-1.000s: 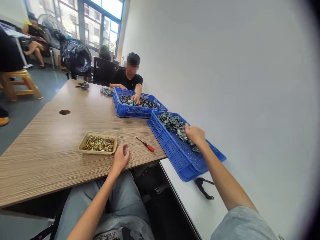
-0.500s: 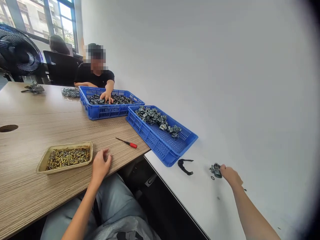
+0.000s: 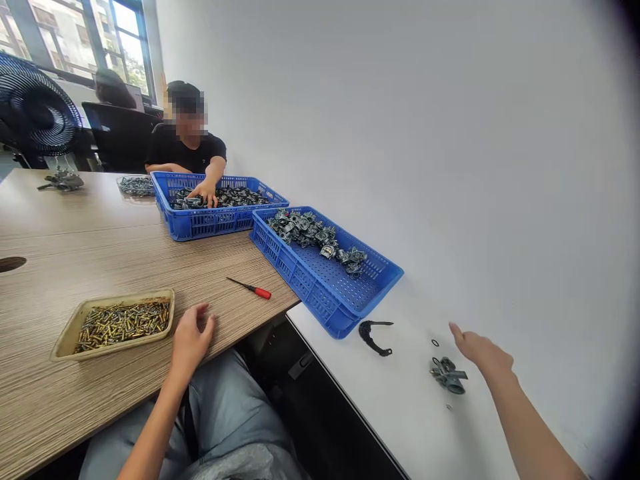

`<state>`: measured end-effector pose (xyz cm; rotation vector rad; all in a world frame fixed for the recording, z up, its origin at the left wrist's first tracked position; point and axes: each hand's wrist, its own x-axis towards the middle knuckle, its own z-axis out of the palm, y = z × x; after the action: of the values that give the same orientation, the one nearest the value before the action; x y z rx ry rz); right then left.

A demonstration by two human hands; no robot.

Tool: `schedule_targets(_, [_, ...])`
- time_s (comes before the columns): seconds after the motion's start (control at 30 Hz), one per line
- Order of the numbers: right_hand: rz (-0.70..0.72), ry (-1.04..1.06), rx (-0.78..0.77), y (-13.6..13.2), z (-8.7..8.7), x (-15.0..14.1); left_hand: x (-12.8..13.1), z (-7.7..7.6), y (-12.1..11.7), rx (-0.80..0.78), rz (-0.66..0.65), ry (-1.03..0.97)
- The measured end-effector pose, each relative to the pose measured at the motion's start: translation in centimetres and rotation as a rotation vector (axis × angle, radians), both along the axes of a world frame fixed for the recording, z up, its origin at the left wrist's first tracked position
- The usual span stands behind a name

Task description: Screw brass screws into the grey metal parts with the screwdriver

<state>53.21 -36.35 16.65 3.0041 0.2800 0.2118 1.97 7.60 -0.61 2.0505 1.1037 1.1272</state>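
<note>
- The right hand [image 3: 483,350] is open with its fingers stretched out, touching nothing and hovering just beside a grey die-cast metal part [image 3: 449,375].
- The left hand [image 3: 193,337] rests on the near edge of the wooden desk [image 3: 125,267], fingers loosely curled and empty.
- The metal part lies on its side on a white desk [image 3: 400,407], out of either hand's grasp. A small black O-ring [image 3: 435,343] sits near it, and a tiny speck [image 3: 449,405] lies just below it; what the speck is cannot be told.
- A curved black plastic piece [image 3: 374,337] lies further toward the blue plastic crate [image 3: 313,283], which holds a heap of similar grey metal parts [image 3: 310,230].
- The crate sits at the junction of both desks. Its position looks exposed: a careless reach could knock it and spill parts into the dark gap below.
- The O-ring is the easiest thing to lose: a brush from the right hand could send it rolling away.
- A red-handled screwdriver [image 3: 255,291] and a tray of brass pins [image 3: 120,325] lie near the left hand, so a sudden sweep of that arm could scatter the pins.
- Across the desk, a co-worker's hand [image 3: 204,193] reaches into a second blue crate [image 3: 200,228].
</note>
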Motion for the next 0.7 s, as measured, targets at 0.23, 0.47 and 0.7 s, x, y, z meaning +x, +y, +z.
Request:
schedule_targets(0.23, [0.324, 0.12, -0.017, 15.3, 2.0, 5.9, 0.0, 0.2, -0.2, -0.006, 0.011, 0.025])
schedule_targets(0.47, [0.364, 0.366, -0.04, 28.1, -0.8, 7.8, 0.0, 0.4, -0.6, -0.034, 0.032, 0.051])
schedule_targets(0.7, [0.312, 0.453, 0.016, 29.1, -1.9, 6.3, 0.2, 0.5, -0.7, -0.036, 0.052, 0.034])
